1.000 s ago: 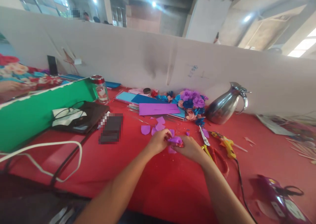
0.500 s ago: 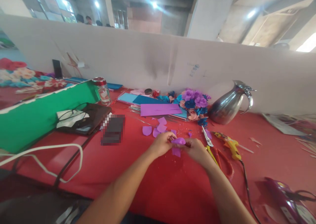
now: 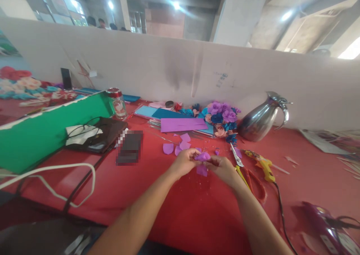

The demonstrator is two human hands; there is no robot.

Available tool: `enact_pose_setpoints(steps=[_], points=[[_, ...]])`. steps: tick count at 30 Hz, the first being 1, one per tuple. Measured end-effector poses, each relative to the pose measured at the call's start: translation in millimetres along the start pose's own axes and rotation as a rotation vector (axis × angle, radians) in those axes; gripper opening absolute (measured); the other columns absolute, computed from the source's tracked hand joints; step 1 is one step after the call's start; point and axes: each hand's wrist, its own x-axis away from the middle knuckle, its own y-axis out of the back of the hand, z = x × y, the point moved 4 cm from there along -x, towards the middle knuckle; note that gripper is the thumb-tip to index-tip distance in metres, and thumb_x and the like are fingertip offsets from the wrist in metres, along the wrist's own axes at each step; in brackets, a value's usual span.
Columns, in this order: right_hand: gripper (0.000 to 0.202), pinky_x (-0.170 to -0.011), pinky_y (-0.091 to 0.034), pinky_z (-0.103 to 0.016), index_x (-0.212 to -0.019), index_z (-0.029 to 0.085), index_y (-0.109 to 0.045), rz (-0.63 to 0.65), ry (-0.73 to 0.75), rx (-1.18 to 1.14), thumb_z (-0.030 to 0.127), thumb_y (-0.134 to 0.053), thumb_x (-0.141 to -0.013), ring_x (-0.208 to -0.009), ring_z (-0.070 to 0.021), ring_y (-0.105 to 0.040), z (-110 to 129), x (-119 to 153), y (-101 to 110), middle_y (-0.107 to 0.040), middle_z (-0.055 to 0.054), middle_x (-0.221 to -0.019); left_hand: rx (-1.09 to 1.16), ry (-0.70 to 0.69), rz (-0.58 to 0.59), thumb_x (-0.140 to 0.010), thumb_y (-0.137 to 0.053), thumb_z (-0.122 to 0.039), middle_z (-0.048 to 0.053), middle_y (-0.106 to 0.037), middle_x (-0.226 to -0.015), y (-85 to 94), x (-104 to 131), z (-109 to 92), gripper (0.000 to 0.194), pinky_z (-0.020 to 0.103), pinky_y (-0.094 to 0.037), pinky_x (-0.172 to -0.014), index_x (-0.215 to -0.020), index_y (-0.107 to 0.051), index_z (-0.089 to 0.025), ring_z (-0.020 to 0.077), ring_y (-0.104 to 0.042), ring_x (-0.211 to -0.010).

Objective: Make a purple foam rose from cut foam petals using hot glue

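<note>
Between my two hands, above the red table (image 3: 174, 195), is a small purple paper flower (image 3: 203, 156) with a curled top. My left hand (image 3: 184, 162) pinches it from the left, and my right hand (image 3: 223, 167) grips it from the right with bent fingers. Just below the fingers shows a flat purple paper piece (image 3: 201, 170); whether it is joined to the flower I cannot tell. Loose purple petals (image 3: 168, 148) lie beyond my left hand. Scissors (image 3: 239, 161) with red and yellow handles rest beside my right hand.
A yellow glue gun (image 3: 266, 168) lies right of the scissors, its cord running forward. Behind are purple paper sheets (image 3: 180, 125), finished paper flowers (image 3: 222, 112) and a metal jug (image 3: 258, 118). Leftward are a dark blurred object (image 3: 129, 148), glass jar (image 3: 119, 107), green box (image 3: 56, 135) and white cable (image 3: 91, 180).
Both hands have stayed in nearly the same place, still holding the purple flower. The flower has tilted slightly and risen a little.
</note>
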Motion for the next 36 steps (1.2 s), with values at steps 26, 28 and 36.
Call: enact_pose_setpoints(steps=[26, 28, 36], points=[[0.036, -0.057, -0.047, -0.025, -0.067, 0.016, -0.066, -0.451, -0.128, -0.703, 0.046, -0.079, -0.052, -0.055, -0.0113, -0.057, 8.9, -1.6, 18.2, -0.065, -0.001, -0.060, 0.190, -0.004, -0.088, -0.073, -0.065, -0.046, 0.004, -0.066, -0.079, 6.8, -3.5, -7.0, 0.031, 0.026, -0.044, -0.069, -0.075, -0.065, -0.015, 0.0126, -0.054, -0.068], [0.034, -0.057, -0.047, -0.025, -0.066, 0.017, -0.066, -0.461, -0.123, -0.707, 0.045, -0.079, -0.052, -0.055, -0.0114, -0.058, 9.0, -1.6, 18.1, -0.064, 0.000, -0.058, 0.196, 0.019, -0.081, -0.071, -0.068, -0.047, 0.005, -0.067, -0.078, 4.6, -3.4, -5.5, 0.033, 0.026, -0.045, -0.069, -0.075, -0.066, -0.015, 0.0131, -0.056, -0.066], [0.033, -0.053, -0.047, -0.023, -0.067, 0.016, -0.064, -0.478, -0.096, -0.713, 0.044, -0.077, -0.055, -0.051, -0.0102, -0.057, 13.4, -0.7, 15.2, -0.064, 0.002, -0.058, 0.161, 0.031, -0.014, -0.070, -0.069, -0.046, 0.007, -0.072, -0.083, -5.6, -2.2, -5.5, 0.032, 0.030, -0.047, -0.075, -0.075, -0.067, -0.015, 0.0160, -0.063, -0.069]])
